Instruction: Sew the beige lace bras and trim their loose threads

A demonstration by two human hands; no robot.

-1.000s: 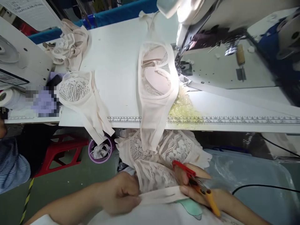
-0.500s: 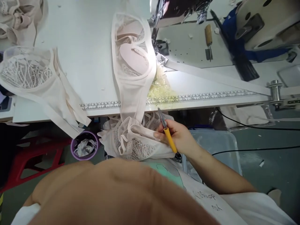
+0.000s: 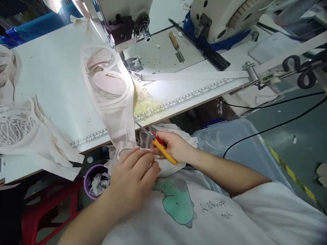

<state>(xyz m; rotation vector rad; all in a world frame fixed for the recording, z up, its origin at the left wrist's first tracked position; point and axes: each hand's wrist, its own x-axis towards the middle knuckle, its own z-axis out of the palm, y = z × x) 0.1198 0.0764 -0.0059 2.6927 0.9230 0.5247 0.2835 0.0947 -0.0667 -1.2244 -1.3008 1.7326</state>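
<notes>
My right hand (image 3: 176,147) is closed round yellow-and-red thread snips (image 3: 159,145), the blades pointing up-left at the beige fabric. My left hand (image 3: 134,173) lies on a pile of beige lace bra pieces (image 3: 173,131) in my lap, fingers curled onto the fabric. A beige bra (image 3: 109,88) lies on the white sewing table (image 3: 51,75) and hangs over its front edge down to the pile. It sits just left of the sewing machine (image 3: 122,20) needle area.
More lace bras (image 3: 22,132) lie at the table's left. A measuring tape (image 3: 178,100) runs along the front edge, with yellowish scraps (image 3: 143,102) beside it. A purple cup (image 3: 95,177) and a red stool (image 3: 38,211) stand below left, a clear bin (image 3: 237,143) to the right.
The view swung right and down. My left hand came back into view and settled on the lace pile. My right hand stayed at the table edge with the snips.
</notes>
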